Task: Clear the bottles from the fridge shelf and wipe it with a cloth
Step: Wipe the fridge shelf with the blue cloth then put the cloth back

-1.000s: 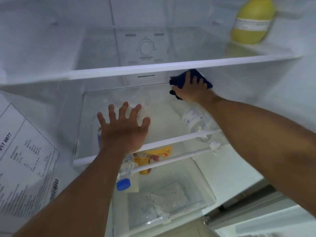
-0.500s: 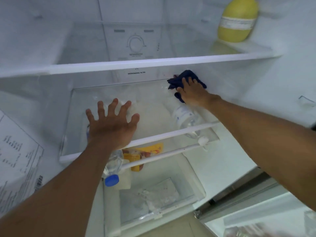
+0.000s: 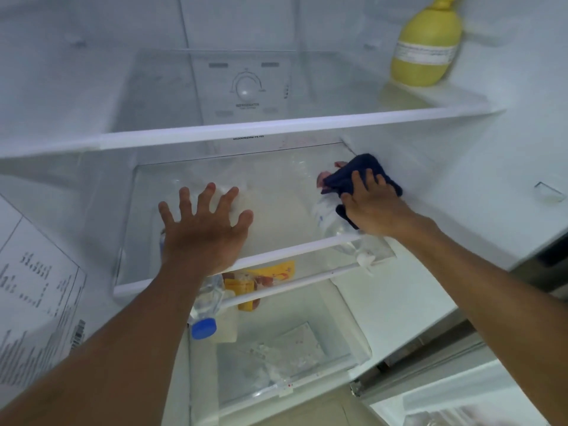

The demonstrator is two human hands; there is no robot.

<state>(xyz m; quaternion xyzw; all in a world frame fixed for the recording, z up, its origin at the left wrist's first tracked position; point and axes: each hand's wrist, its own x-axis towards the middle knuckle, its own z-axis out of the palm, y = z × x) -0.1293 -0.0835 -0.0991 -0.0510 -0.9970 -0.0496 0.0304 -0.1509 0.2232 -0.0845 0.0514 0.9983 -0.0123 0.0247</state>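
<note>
The middle glass shelf (image 3: 276, 253) of the open fridge carries no bottles. My right hand (image 3: 373, 207) presses a dark blue cloth (image 3: 359, 175) onto its far right corner, fingers closed over the cloth. My left hand (image 3: 204, 229) lies flat on the shelf's left front part with fingers spread, holding nothing. Through the glass, clear plastic bottles show on the level below: one with a blue cap (image 3: 204, 315) under my left forearm and one with a white cap (image 3: 347, 241) at the right.
A yellow bottle (image 3: 425, 49) stands at the right end of the upper shelf (image 3: 246, 132). A yellow packet (image 3: 264, 279) lies below the glass. A clear crisper drawer (image 3: 285, 364) sits at the bottom. A printed label (image 3: 33, 281) covers the left wall.
My right hand has slid the cloth a little nearer and to the right along the shelf's far corner. My left hand stays flat in place. The camera has shifted.
</note>
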